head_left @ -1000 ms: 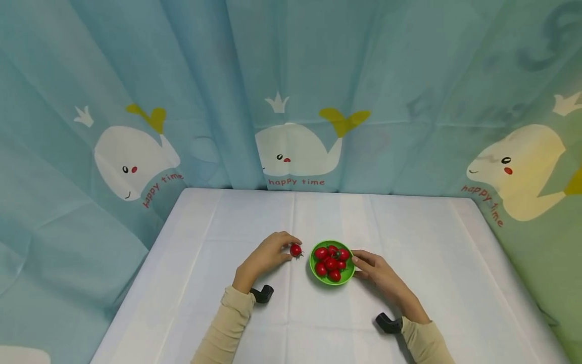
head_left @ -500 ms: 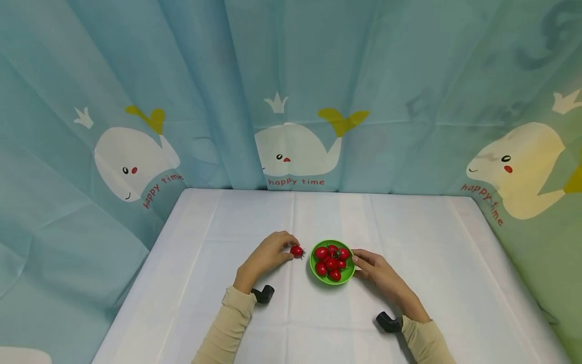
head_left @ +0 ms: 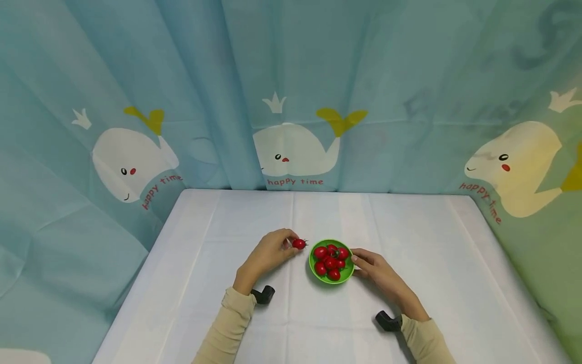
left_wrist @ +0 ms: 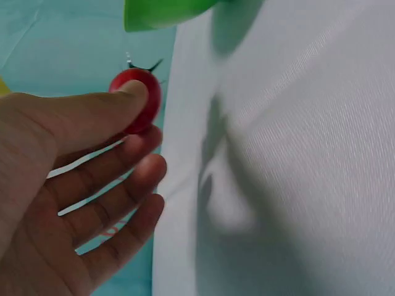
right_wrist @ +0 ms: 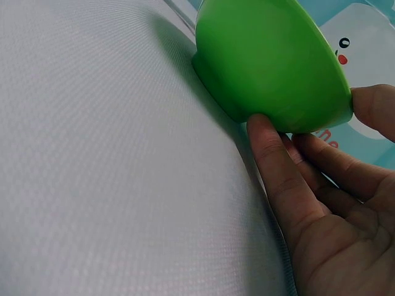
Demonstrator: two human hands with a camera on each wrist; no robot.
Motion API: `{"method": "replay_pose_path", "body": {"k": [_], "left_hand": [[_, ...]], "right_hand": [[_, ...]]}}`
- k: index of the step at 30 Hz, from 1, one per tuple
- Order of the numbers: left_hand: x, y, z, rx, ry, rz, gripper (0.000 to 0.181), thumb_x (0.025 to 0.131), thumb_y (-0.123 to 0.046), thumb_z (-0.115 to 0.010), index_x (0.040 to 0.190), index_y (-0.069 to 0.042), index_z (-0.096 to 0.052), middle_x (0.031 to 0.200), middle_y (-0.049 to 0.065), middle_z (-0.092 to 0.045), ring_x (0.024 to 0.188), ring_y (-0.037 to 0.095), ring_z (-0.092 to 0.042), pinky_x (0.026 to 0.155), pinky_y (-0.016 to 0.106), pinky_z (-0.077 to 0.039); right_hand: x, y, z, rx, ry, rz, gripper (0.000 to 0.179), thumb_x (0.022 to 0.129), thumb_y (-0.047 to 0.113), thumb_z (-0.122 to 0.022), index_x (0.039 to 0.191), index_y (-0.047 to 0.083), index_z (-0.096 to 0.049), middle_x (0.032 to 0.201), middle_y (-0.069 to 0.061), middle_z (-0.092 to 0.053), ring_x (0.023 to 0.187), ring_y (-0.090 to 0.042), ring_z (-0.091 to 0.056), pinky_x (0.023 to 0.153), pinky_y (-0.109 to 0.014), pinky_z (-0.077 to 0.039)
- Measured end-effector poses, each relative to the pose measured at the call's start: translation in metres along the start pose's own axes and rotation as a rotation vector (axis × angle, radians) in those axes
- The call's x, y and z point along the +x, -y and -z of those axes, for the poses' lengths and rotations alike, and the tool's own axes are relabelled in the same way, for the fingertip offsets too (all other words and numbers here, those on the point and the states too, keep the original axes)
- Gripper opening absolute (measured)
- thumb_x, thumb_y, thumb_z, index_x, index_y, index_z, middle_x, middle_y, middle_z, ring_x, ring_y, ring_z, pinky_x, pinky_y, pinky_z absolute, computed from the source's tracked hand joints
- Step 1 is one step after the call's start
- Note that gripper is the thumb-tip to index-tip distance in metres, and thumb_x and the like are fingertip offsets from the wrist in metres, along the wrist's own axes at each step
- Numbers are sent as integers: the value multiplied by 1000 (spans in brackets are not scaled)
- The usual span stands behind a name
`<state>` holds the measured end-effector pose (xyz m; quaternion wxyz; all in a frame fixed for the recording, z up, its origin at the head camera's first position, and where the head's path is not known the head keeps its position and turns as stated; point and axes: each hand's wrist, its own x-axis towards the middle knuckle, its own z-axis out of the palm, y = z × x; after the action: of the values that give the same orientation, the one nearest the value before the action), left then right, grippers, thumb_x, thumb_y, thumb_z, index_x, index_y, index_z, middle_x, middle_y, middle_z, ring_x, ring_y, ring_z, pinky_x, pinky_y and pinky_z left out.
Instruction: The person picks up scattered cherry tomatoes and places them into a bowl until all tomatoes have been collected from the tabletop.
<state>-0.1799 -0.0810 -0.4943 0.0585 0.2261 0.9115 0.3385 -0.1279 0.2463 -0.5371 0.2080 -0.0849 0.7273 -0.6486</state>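
My left hand [head_left: 269,251] pinches a red cherry tomato [head_left: 298,243] between thumb and fingertips, just left of the green bowl [head_left: 314,273]. In the left wrist view the tomato [left_wrist: 153,98] sits under the thumb, its dark stem leaves facing the bowl, above the cloth; the remaining fingers spread loosely below it. Several more cherry tomatoes [head_left: 331,263] fill the bowl. My right hand [head_left: 381,275] holds the bowl's right side. From the right wrist, the thumb [right_wrist: 375,108] shows at the rim and fingertips press the outer wall of the bowl [right_wrist: 271,61] lower down, near its base.
A white cloth covers the table [head_left: 236,217], with faint fold lines. Blue-green curtains [head_left: 391,91] printed with whales stand along its back and sides. Each wrist carries a black camera mount [head_left: 263,294] close over the table.
The left hand has shifted the tomato slightly away from the person, and its stem end has turned from pointing down-right to pointing right. The right hand and bowl stay put.
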Motion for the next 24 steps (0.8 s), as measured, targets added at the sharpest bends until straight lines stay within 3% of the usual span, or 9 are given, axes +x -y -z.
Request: {"method": "replay_pose_path", "body": {"k": [12, 19, 24], "left_hand": [[-4, -15, 1, -93, -87, -58, 24, 95, -25, -79, 117, -18, -74, 100, -8, -72, 85, 6, -61, 77, 24, -52], [-4, -32, 1, -105, -112, -169, 27, 95, -23, -78, 120, -16, -73, 109, -5, -74, 88, 7, -63, 83, 27, -57], [-5, -46, -4, -97, -86, -212, 28, 95, -24, -78, 121, -17, -72, 113, -5, -74, 90, 8, -64, 85, 28, -58]], "right_hand": [[3, 1, -1, -3, 17, 8, 54, 111, 27, -51, 149, -11, -46, 155, -32, -45, 118, 5, -64, 99, -25, -58], [3, 1, -1, 4, 4, -2, 54, 111, 27, -51, 150, -10, -45, 156, -32, -44, 118, 4, -64, 100, -26, -58], [2, 2, 0, 5, 1, -12, 54, 111, 28, -51, 150, -11, -45, 155, -32, -45, 118, 4, -64, 100, -27, -58]]}}
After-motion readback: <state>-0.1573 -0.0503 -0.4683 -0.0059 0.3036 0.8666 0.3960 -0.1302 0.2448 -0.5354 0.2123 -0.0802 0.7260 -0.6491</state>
